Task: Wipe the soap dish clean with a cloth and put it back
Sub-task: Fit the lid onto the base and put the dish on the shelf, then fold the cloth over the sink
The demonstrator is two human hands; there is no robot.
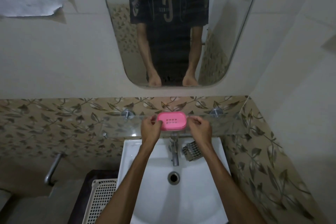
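From the head camera we see one pink oval plastic soap dish (171, 121) resting on the clear glass wall shelf (225, 125) above the white ceramic basin (214, 183). Our left hand (151, 127) pinches its left end; our right hand (200, 126) curls at its right end, contact unclear. We judge it light, stiff, perhaps slick, best held by its short ends. One patterned grey cloth (192, 151) lies on the basin rim.

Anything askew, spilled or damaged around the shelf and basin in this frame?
Nothing stands out. The pink soap dish sits level on the glass shelf between both hands; the patterned cloth lies crumpled on the basin ledge.
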